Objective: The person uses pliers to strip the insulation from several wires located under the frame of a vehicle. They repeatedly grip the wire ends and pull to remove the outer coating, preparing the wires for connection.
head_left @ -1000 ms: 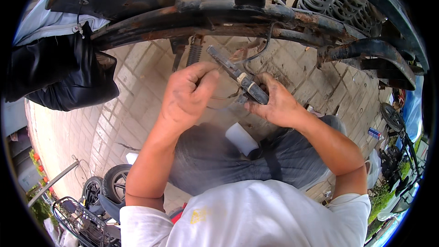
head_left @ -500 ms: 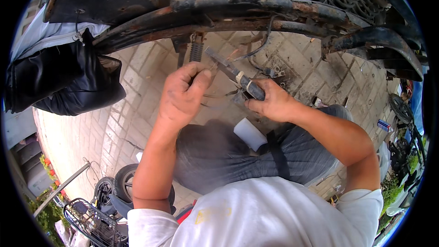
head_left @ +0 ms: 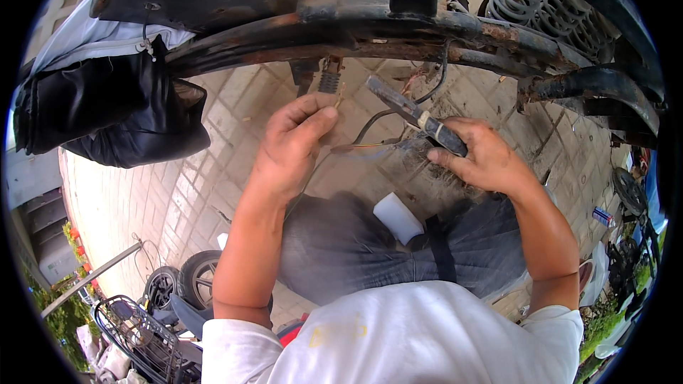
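Gripping a dark-handled tool (head_left: 416,113) with a flat grey front end, the right hand (head_left: 484,156) has its fingers wrapped around the handle and has moved away from the left hand (head_left: 292,135). Half a second ago the tool's tip lay near the left thumb; now a clear gap separates them, the tip pointing up and leftward from the right hand. The left hand has its thumb and forefinger pressed together on what looks like a thin yellowish strand (head_left: 342,90), which stands up just beyond the fingertips. I judge from this gap that the tool is not acting on the strand at this instant. Thin wires (head_left: 366,146), now easier to see, run between the two hands, below the tool; where their right end joins is hard to make out. A black cable (head_left: 442,75) loops down from the rusty frame (head_left: 370,27) beyond both hands, passing near the tool. A coil spring (head_left: 329,80) stands just past the left fingertips, while a white block (head_left: 398,218) rests on the lap, nearer the body than either hand.
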The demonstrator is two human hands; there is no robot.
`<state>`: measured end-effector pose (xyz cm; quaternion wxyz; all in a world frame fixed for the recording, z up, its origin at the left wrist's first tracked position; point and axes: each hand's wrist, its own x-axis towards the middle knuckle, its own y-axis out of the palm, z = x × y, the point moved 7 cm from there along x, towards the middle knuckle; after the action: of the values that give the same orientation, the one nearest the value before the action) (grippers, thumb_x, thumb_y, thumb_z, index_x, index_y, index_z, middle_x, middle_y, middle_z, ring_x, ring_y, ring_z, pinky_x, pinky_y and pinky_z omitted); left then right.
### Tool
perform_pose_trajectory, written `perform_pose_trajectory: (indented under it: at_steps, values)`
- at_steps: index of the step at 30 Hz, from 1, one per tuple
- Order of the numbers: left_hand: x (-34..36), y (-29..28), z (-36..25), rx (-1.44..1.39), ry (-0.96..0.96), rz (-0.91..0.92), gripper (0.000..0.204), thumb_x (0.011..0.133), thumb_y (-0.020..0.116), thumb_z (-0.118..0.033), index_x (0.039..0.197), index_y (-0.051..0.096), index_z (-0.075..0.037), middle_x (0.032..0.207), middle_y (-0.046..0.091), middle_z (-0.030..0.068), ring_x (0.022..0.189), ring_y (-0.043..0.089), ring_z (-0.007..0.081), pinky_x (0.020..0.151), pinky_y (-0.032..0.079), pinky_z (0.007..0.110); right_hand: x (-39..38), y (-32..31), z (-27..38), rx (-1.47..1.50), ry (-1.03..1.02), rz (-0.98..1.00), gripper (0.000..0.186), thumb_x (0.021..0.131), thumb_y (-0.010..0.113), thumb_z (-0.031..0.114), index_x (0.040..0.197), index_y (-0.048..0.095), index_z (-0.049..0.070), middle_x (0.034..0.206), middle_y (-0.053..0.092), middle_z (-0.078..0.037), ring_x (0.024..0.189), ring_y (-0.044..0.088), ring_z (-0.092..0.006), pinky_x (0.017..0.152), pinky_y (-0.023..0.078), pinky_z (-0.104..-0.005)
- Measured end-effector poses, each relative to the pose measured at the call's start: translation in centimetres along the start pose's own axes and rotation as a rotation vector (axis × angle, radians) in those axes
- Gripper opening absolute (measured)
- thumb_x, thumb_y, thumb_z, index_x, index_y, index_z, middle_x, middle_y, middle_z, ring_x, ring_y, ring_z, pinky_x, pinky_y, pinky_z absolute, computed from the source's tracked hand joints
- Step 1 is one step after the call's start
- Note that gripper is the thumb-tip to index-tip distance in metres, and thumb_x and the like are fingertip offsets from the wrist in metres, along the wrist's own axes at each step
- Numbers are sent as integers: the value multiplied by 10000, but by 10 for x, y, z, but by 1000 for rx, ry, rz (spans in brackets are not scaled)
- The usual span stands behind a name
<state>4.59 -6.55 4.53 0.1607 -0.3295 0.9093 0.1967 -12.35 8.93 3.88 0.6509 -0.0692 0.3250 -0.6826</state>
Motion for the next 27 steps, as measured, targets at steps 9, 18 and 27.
perform_pose_trajectory:
  at_steps: [9,18,27]
  values:
    - [-3,5,-6,-68,19,35,240,912,609,-155,1069,616,26,885,636,64,799,597,131,731,497,266,-8,3,-6,213,-8,-82,532,758,752,211,1179,556,-48,939,641,-132,895,616,-216,799,485,-315]
    - [-5,-3,-5,221,96,-95,278,918,596,-143,1118,607,50,881,633,46,826,595,113,764,491,255,-7,13,-5,252,101,-72,398,789,695,165,1101,565,-45,827,602,-99,741,569,-179,695,476,-323]
    - [-11,1,-3,-133,0,30,290,895,580,-62,1153,597,71,962,653,92,879,594,172,822,473,311,-7,4,-22,489,249,-99,343,773,791,298,907,658,11,766,580,17,743,503,-79,689,427,-244]
